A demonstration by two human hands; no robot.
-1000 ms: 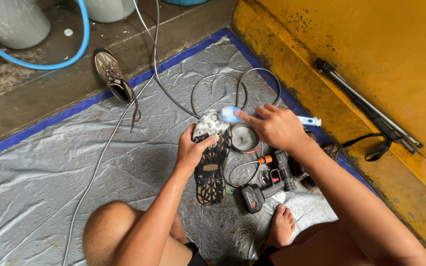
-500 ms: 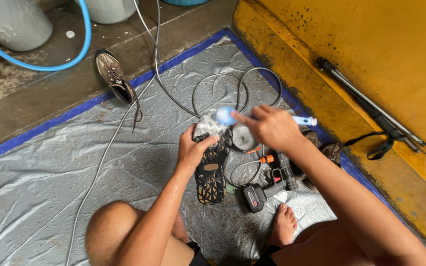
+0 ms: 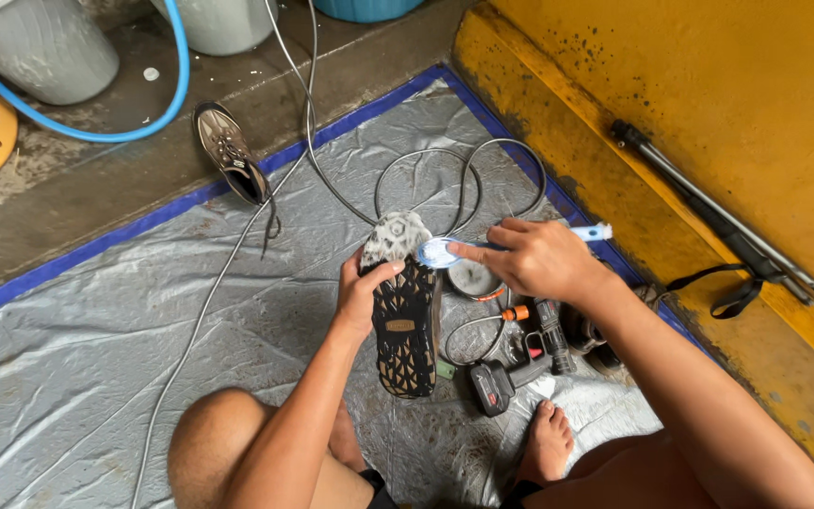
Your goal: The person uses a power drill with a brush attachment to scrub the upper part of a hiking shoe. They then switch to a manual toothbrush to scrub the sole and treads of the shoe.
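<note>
My left hand grips a shoe turned sole up, black tread toward me, its toe end covered in grey-white foam. My right hand holds a blue and white brush, its head resting on the foamy toe of the sole and its handle sticking out to the right. Both hands work over a grey plastic sheet on the floor, above my bare knee and foot.
A second brown shoe lies on the concrete beyond the sheet's blue edge. Grey cables loop behind the hands. A black power tool and a round gauge lie near my foot. Blue hose, buckets and a yellow wall surround.
The brush has moved slightly left along the foamy toe of the sole. My left hand keeps the shoe in the same place.
</note>
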